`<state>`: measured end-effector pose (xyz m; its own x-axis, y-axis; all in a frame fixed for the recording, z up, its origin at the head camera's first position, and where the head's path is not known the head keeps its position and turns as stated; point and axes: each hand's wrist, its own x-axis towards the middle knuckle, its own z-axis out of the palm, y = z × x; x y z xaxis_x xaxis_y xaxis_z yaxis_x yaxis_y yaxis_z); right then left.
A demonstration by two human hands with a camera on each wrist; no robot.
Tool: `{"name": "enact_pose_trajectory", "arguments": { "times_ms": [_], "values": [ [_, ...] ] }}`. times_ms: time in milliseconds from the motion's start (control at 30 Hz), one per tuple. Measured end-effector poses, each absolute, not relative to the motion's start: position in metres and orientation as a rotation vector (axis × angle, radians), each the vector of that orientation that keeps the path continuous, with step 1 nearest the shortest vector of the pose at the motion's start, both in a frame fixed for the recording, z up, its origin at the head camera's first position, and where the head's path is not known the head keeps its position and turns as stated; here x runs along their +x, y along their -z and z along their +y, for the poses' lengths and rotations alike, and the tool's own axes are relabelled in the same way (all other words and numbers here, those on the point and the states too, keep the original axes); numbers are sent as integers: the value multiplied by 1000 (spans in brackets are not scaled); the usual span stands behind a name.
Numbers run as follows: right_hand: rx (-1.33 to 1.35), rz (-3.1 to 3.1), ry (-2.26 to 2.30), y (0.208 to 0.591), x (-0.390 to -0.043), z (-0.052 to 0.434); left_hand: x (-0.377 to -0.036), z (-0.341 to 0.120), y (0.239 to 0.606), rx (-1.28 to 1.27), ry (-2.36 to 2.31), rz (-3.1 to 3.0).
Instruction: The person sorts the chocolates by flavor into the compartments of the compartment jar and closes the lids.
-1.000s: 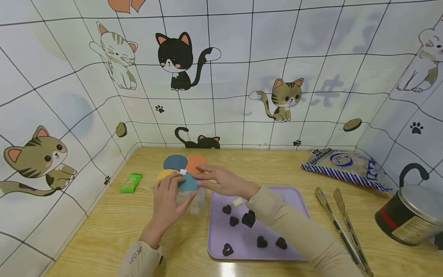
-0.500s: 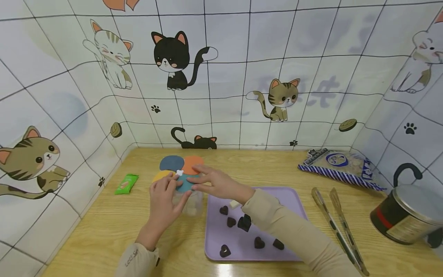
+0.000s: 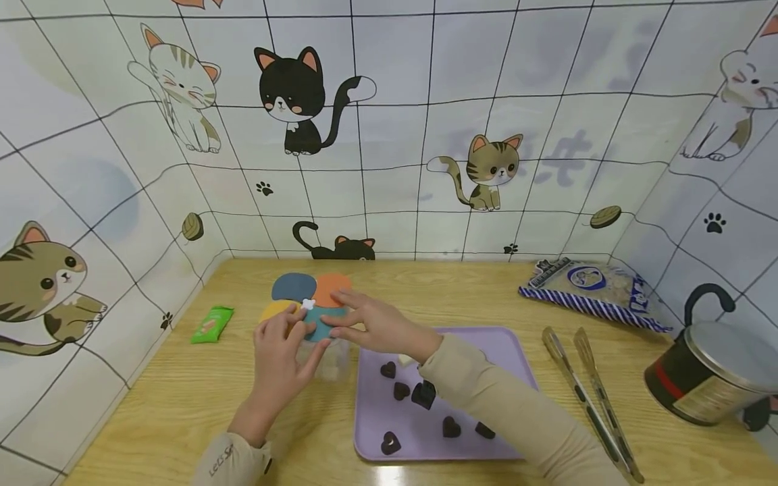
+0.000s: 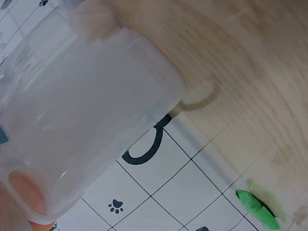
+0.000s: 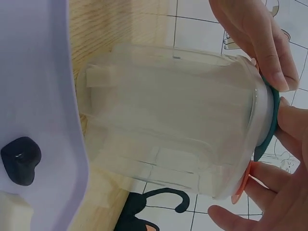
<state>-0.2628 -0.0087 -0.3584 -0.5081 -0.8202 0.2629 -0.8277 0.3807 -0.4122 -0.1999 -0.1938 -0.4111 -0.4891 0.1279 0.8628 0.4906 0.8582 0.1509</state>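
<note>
Left of the purple tray [image 3: 486, 344], a clear jar [image 3: 331, 358]: left hand [image 3: 279, 358] and right hand [image 3: 373, 324] pinch its teal lid [image 3: 319, 327]; press evenly around the rim, steadying the jar.

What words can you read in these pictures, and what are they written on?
"Let's S...": on the left sleeve cuff, the rest hidden.
Blue-striped bag: round logo, print too blurred to read.
Green packet: too small to read.
Dark tin: label too blurred to read.
</note>
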Motion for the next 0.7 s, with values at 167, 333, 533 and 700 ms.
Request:
{"name": "enact_pose_trajectory", "arguments": {
  "times_ms": [167,333,533,700],
  "values": [
    [1562,-2590,-881,365,-264,-8,-199,-194,410,-463,474,-2063],
    [1558,-2564,-995,371,-264,-9,-196,-197,407,-463,458,-2124],
    [1534,-2528,-870,372,-261,-10,-191,-193,406,-485,455,-2106],
    [1532,-2455,-729,366,-265,-8,-190,-184,402,-612,429,-2001]
  ]
}}
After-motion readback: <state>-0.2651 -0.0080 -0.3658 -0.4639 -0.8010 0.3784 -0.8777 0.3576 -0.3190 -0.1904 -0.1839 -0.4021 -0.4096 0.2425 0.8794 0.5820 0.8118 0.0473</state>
